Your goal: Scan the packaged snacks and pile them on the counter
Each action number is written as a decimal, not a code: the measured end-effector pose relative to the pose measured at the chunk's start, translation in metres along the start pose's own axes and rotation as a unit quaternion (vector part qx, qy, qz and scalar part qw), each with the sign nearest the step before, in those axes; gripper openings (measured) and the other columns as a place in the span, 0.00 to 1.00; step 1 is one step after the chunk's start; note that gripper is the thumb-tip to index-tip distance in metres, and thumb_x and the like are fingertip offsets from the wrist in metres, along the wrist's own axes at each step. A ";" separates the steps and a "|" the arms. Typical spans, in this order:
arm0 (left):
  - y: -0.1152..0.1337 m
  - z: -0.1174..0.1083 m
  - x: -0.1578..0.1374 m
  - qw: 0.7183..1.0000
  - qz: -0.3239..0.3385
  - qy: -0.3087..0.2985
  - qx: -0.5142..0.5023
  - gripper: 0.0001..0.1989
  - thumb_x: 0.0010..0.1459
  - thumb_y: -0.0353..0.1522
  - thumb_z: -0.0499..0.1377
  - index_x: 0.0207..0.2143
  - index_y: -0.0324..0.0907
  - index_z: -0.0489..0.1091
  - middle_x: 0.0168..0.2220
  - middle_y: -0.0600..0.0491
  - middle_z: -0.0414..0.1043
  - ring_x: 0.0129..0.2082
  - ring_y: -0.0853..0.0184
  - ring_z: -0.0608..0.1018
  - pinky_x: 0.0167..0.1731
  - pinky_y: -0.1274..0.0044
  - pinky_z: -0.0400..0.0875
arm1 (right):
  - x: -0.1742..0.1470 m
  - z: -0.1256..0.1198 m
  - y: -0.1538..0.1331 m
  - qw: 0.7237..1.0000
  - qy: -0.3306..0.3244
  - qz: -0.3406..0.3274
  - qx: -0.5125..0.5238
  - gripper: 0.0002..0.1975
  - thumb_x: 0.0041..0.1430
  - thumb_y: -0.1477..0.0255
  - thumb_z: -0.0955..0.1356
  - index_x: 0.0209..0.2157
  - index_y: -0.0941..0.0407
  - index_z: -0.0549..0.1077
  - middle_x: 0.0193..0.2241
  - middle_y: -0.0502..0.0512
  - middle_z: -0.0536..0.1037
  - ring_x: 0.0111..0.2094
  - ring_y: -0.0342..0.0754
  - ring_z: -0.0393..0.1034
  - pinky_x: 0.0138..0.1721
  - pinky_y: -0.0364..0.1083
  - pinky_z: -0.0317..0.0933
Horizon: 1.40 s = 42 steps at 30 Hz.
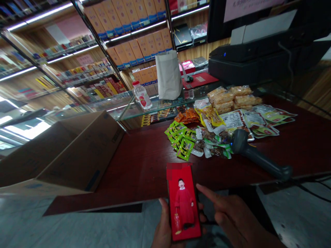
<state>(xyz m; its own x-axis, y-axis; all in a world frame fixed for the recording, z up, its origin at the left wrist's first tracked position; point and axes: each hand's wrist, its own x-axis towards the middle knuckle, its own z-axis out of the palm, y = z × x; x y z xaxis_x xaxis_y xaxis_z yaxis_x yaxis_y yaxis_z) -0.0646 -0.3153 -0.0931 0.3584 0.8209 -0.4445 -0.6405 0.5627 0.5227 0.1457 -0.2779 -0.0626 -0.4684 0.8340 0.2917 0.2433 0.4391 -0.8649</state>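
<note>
My left hand is wrapped round a smartphone, thumb along its left edge and fingertips showing at the right. Its lit screen is red, with a picture of a figure in a red robe. To the right of the phone is my right hand, holding nothing; the index finger is stretched out toward the screen's right edge, and the other fingers are curled. Beyond the phone, green snack packets lie on the dark red tabletop. A dark handheld barcode scanner rests to their right.
An open cardboard box stands at the left. Brown snack packs, orange packets and flat pouches lie farther back. On the glass counter stand a bottle and a white bag. Black checkout equipment sits at right.
</note>
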 end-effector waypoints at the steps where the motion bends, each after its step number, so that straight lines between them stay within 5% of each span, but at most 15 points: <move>1: 0.000 0.000 0.000 1.000 0.003 0.000 0.001 0.39 0.57 0.59 0.49 0.45 0.34 0.78 0.39 0.39 0.80 0.40 0.53 0.81 0.50 0.61 0.70 | -0.001 -0.001 0.000 1.000 0.012 0.003 -0.008 0.30 0.71 0.55 0.53 0.63 0.57 0.66 0.28 0.57 0.85 0.26 0.52 0.79 0.27 0.46 0.68; 6: 0.001 0.001 0.000 1.000 0.012 -0.011 -0.020 0.38 0.59 0.58 0.45 0.50 0.36 0.76 0.45 0.37 0.79 0.40 0.54 0.81 0.42 0.63 0.74 | -0.009 0.003 0.012 0.997 0.060 0.019 -0.048 0.28 0.71 0.56 0.55 0.61 0.56 0.70 0.38 0.61 0.86 0.33 0.55 0.81 0.29 0.47 0.72; 10: 0.002 0.003 -0.002 0.999 0.018 -0.011 -0.031 0.39 0.62 0.56 0.42 0.51 0.36 0.76 0.46 0.37 0.79 0.41 0.55 0.81 0.43 0.60 0.74 | -0.015 0.005 0.027 0.992 0.093 0.043 -0.080 0.25 0.70 0.59 0.58 0.59 0.55 0.72 0.48 0.61 0.83 0.44 0.57 0.79 0.42 0.50 0.73; 15: 0.003 0.004 -0.006 0.999 0.015 -0.004 -0.034 0.40 0.62 0.56 0.40 0.50 0.34 0.75 0.50 0.35 0.76 0.43 0.54 0.80 0.46 0.55 0.73 | -0.014 -0.001 0.040 0.986 0.124 0.090 -0.064 0.24 0.70 0.59 0.58 0.58 0.55 0.73 0.39 0.59 0.84 0.41 0.55 0.79 0.45 0.51 0.71; 23: 0.005 0.003 -0.009 0.999 -0.007 -0.040 -0.018 0.45 0.61 0.58 0.37 0.54 0.32 0.73 0.45 0.34 0.78 0.45 0.51 0.80 0.47 0.54 0.73 | -0.010 -0.005 0.043 0.984 0.142 0.094 -0.045 0.22 0.70 0.60 0.59 0.53 0.55 0.77 0.23 0.53 0.81 0.31 0.54 0.80 0.36 0.47 0.73; 30: 0.003 -0.002 -0.006 0.998 -0.002 -0.064 -0.006 0.43 0.61 0.58 0.39 0.55 0.33 0.72 0.48 0.34 0.78 0.47 0.51 0.80 0.42 0.59 0.77 | -0.014 0.001 0.051 0.981 0.155 0.097 -0.058 0.22 0.70 0.60 0.59 0.51 0.53 0.78 0.23 0.52 0.81 0.31 0.53 0.80 0.34 0.47 0.74; 34: 0.002 -0.003 -0.005 0.999 0.013 -0.052 0.001 0.42 0.61 0.57 0.40 0.54 0.33 0.73 0.49 0.34 0.77 0.46 0.51 0.80 0.40 0.60 0.79 | -0.016 0.004 0.050 0.983 0.151 0.089 -0.060 0.21 0.70 0.61 0.58 0.51 0.53 0.78 0.32 0.55 0.85 0.37 0.54 0.81 0.40 0.48 0.75; 38: 0.000 -0.003 -0.004 0.999 0.017 -0.028 0.017 0.43 0.62 0.57 0.39 0.53 0.31 0.74 0.46 0.32 0.78 0.45 0.51 0.80 0.37 0.60 0.80 | -0.019 0.008 0.044 0.987 0.136 0.048 -0.074 0.19 0.70 0.63 0.59 0.50 0.52 0.78 0.43 0.55 0.85 0.43 0.52 0.81 0.44 0.47 0.73; 42: -0.001 -0.002 -0.005 0.999 0.026 -0.015 0.012 0.41 0.63 0.56 0.39 0.54 0.34 0.73 0.49 0.33 0.77 0.46 0.51 0.80 0.36 0.60 0.80 | -0.021 0.015 0.039 0.985 0.141 -0.007 -0.099 0.16 0.70 0.65 0.60 0.49 0.50 0.77 0.42 0.52 0.86 0.41 0.50 0.82 0.41 0.45 0.74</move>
<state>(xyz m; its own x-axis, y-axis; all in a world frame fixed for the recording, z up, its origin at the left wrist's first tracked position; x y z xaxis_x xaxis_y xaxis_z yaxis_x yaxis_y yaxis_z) -0.0671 -0.3200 -0.0933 0.3451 0.8519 -0.3939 -0.6425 0.5204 0.5625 0.1523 -0.2827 -0.1083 -0.2258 0.8747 0.4288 0.4127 0.4846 -0.7713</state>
